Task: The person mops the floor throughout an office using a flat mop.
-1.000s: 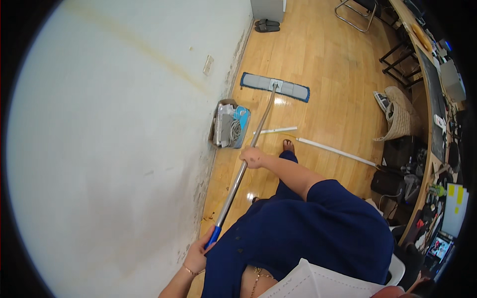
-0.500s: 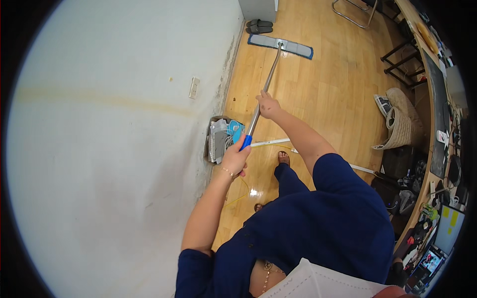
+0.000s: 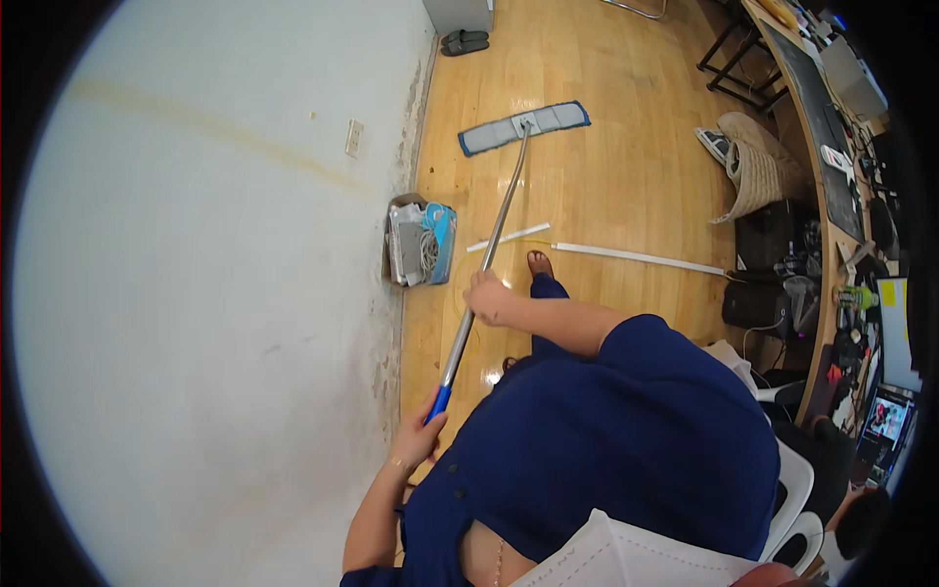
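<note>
A flat mop with a long metal pole slants across the middle of the view. Its wide grey pad with blue fringe, the mop head, lies on the wooden floor ahead. My left hand is closed round the blue grip at the pole's near end, close to my body. Farther up, my right hand wraps the bare metal pole. The pole passes over a short white cable cover strip on the floor.
By the left wall stands a cardboard box with cables and papers. Dark slippers lie at the far wall end. A long white cable cover crosses the floor to the right. A cluttered desk and a woven basket line the right side.
Both hands have drawn back toward my body with the pole. The mop head has come nearer, away from the slippers, and its tilt has turned the other way.
</note>
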Tool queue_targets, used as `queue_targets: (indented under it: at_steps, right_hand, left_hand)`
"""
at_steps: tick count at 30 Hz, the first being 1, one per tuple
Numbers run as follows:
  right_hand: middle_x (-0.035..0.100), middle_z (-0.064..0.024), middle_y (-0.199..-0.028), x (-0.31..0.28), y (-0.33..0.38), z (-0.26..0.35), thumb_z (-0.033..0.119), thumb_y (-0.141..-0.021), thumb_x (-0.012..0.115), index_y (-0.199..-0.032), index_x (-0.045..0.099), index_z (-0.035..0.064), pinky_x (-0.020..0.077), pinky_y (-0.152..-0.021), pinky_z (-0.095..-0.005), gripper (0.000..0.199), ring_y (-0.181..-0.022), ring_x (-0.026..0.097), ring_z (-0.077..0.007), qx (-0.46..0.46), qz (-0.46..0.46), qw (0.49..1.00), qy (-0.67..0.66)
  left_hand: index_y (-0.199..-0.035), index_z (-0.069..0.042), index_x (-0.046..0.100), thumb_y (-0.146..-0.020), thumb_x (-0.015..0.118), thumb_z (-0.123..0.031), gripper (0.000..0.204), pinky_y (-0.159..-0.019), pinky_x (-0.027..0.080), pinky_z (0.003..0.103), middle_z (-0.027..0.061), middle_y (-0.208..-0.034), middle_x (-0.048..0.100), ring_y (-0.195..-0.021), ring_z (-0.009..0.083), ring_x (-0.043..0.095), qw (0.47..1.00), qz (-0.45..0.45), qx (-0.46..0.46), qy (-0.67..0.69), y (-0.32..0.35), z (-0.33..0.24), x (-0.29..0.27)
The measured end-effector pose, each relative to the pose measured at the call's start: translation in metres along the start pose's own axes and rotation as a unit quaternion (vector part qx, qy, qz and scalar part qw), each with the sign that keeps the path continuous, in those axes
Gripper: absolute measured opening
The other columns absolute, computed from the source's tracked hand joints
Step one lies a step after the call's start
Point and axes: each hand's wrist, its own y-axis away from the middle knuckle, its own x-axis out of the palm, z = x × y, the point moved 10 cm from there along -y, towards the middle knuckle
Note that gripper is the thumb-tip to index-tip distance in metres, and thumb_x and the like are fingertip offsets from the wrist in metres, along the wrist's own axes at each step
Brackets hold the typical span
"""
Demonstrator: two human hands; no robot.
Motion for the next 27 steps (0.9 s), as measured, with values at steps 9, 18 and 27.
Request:
queue_targets:
  at_steps: [9, 18, 27]
  right_hand:
    - [0.058, -0.0098, -0.058, -0.045, 0.108, 0.193, 0.029, -0.063, 0.063, -0.066, 0.062, 0.0093, 0.045, -0.052, -0.0389, 0.02, -0.057, 0.058, -0.0294, -0.191, 0.019, 0.959, -0.206]
    - [0.058, -0.0091, -0.06, -0.027, 0.142, 0.229, 0.029, -0.068, 0.06, -0.067, 0.058, 0.0122, 0.0422, -0.055, -0.04, 0.017, -0.059, 0.057, -0.0289, -0.289, 0.052, 0.911, -0.289]
    - [0.055, -0.0058, -0.059, -0.03, 0.148, 0.129, 0.024, -0.069, 0.054, -0.07, 0.05, 0.015, 0.0372, -0.068, -0.0395, 0.009, -0.06, 0.056, -0.0277, -0.234, 0.002, 0.933, -0.274]
  left_hand:
    - [-0.13, -0.018, 0.043, -0.083, 0.055, -0.005, 0.05, -0.049, 0.043, 0.02, -0.0022, -0.084, 0.058, -0.057, 0.0042, 0.047, 0.986, -0.043, -0.138, -0.077, 0.221, 0.108, -0.026]
    - [-0.128, -0.017, 0.046, -0.081, 0.058, -0.004, 0.05, -0.046, 0.042, 0.02, -0.0008, -0.069, 0.054, -0.053, 0.0056, 0.047, 0.977, -0.055, -0.186, -0.094, 0.287, 0.074, -0.009]
    - [-0.125, -0.001, 0.046, -0.081, 0.059, -0.004, 0.046, -0.091, 0.038, 0.027, 0.0091, -0.111, 0.059, -0.101, 0.0144, 0.053, 0.995, -0.046, -0.09, 0.014, 0.237, 0.039, 0.036]
